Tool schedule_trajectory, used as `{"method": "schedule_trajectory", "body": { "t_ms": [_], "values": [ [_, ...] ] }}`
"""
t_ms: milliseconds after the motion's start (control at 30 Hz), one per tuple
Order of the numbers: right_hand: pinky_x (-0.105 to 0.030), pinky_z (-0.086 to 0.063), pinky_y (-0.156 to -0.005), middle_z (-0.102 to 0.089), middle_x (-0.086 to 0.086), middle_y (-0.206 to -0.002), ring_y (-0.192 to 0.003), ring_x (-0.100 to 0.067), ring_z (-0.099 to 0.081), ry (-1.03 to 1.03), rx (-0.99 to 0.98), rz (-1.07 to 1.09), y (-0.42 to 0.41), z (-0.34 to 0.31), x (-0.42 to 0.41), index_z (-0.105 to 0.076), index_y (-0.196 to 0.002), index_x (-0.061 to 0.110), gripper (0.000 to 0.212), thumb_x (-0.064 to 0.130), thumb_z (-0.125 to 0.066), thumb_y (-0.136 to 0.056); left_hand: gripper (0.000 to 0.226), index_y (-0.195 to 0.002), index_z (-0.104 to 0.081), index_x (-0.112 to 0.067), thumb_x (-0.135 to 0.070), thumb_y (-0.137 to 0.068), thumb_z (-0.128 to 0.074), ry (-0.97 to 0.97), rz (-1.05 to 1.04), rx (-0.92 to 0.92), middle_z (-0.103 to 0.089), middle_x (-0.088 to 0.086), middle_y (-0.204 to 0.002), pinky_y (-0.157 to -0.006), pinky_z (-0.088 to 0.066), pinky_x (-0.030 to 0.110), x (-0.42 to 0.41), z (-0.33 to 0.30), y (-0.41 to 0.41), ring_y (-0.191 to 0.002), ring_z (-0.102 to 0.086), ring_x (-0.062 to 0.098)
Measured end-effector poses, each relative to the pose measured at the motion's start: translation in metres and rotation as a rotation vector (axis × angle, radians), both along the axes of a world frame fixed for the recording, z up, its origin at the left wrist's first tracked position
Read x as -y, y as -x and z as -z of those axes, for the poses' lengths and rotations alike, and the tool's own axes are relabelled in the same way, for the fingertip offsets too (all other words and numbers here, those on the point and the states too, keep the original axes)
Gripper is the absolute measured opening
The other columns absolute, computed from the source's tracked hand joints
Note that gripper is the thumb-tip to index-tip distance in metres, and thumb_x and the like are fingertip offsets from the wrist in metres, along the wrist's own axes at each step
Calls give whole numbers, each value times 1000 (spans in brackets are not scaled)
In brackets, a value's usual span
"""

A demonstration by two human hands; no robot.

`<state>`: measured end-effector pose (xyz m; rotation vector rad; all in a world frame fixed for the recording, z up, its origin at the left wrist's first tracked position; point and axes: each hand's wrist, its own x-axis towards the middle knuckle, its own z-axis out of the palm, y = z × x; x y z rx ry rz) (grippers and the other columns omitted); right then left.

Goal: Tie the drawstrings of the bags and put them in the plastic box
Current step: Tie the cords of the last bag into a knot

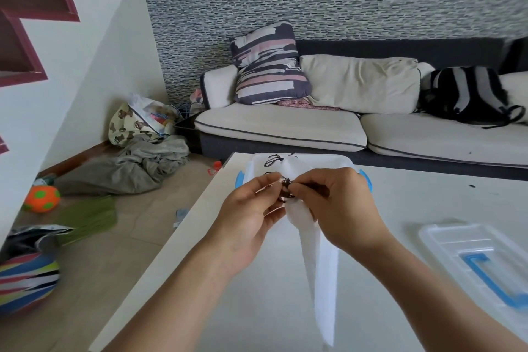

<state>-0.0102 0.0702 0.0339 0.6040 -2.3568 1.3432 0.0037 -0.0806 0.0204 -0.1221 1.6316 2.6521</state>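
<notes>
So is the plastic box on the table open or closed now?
Open. The plastic box has no cover on it, a white bag lies inside, and its clear lid lies apart on the table.

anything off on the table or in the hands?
Nothing wrong. Both hands, left and right, pinch the dark drawstring of a white bag held above the table. The box holds another bag; its lid lies apart.

You've got a white bag (321, 260) with dark brown drawstrings (286, 191). Plastic box (258, 164) is clear-white with blue handles; its lid (468, 258) is clear with a blue handle. Table (285, 308) off-white. Sofa (285, 128) cream with dark piping, pillow (268, 66) navy, pink and white striped. Ball (43, 198) orange with green spots.
</notes>
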Motion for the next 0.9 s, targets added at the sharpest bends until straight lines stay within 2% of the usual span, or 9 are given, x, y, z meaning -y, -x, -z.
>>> {"method": "schedule_trajectory", "body": {
  "t_ms": [133,267,367,500,600,667,767,833,900],
  "values": [
    [-9,-41,-57,-72,10,-68,-62,-1,-62,58,109,-24,2,-1,0,-78,-78,18,18,14,-67,-93,20,-102,-72,-15,-8,-97,-54,-137,108,81,-63,0,-79,-77,-44,30,2,-1,0,-67,-52,13],
    [-8,-41,-57,-71,14,-65,-63,0,-63,48,76,-9,-1,0,2,-78,-77,18,18,12,-69,-91,13,-98,-71,-19,-24,-86,-73,2,142,39,-61,-3,-80,-75,-41,29,5,-1,-1,-68,-52,11],
    [-11,-46,-60,-73,11,-69,-70,-4,-67,21,0,6,-2,-1,3,-79,-79,20,16,12,-70,-90,22,-107,-69,-17,-12,-85,-73,31,84,-3,-69,-1,-85,-75,-44,28,3,-1,-4,-67,-61,9],
    [-15,-49,-64,-72,9,-72,-74,-8,-66,12,-10,-2,0,0,2,-80,-81,17,15,9,-70,-90,39,-108,-69,-16,-13,-70,-76,-93,97,18,-67,2,-87,-68,-44,26,3,-1,-6,-67,-57,12],
    [-17,-49,-66,-72,5,-75,-76,-9,-65,-1,4,-5,0,0,1,-81,-85,16,14,9,-69,-90,36,-104,-71,-16,-12,-69,-76,-128,138,38,-67,3,-88,-71,-47,26,7,-1,-5,-70,-59,12],
    [-12,-47,-67,-72,8,-79,-78,-6,-65,13,21,-13,0,1,1,-80,-86,17,14,10,-69,-91,33,-102,-71,-14,-10,-70,-75,-100,136,36,-70,4,-89,-74,-51,26,8,-1,-5,-70,-64,12],
    [-10,-44,-65,-69,9,-76,-73,-6,-61,-15,26,-27,-2,2,3,-75,-84,16,15,12,-65,-94,26,-99,-70,-9,2,-76,-71,-66,42,21,-74,8,-86,-68,-58,23,9,-2,-4,-70,-70,14],
    [-14,-40,-60,-65,0,-69,-62,-7,-52,-15,86,-84,-2,2,3,-71,-80,10,19,12,-60,-97,25,-101,-68,-6,9,-81,-68,-34,3,-5,-75,10,-84,-65,-58,21,11,-2,-3,-71,-71,15],
    [-19,-38,-58,-62,-15,-71,-61,-9,-46,56,194,-169,-2,0,1,-68,-82,3,22,11,-56,-99,24,-98,-69,-7,9,-81,-67,-2,13,-16,-75,12,-89,-65,-57,20,15,-3,-2,-75,-72,16]
  ]
}}
